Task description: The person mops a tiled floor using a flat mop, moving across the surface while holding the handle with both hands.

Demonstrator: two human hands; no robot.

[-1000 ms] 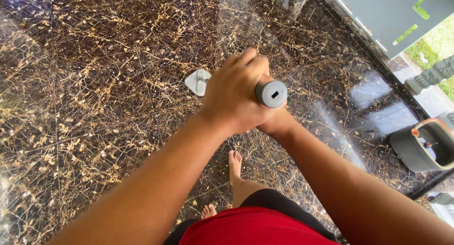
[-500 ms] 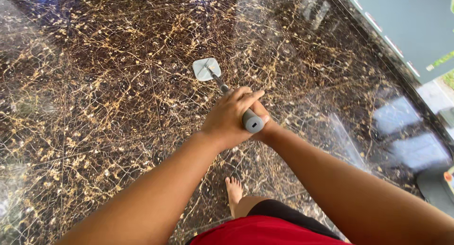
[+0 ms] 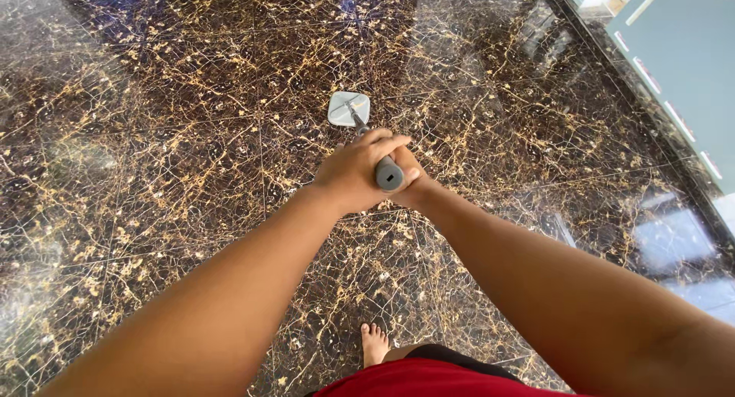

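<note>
- Your mop [image 3: 360,125] stands in front of you: a grey handle with a capped end runs down to a small pale square head [image 3: 348,108] lying flat on the floor.
- Your left hand [image 3: 354,171] has its fingers wrapped tight around the top of the handle; your right hand [image 3: 409,184] sits just behind and under it, mostly hidden, apparently clasped on the same grip.
- The floor [image 3: 191,137] is glossy dark marble with gold veining, mirroring the light strongly.
- Your bare foot [image 3: 374,343] rests on that polish below the red garment [image 3: 429,382]; if the surface is wet, you could slip.
- With both hands bunched at the very top, the head could twist or skate sideways.
</note>
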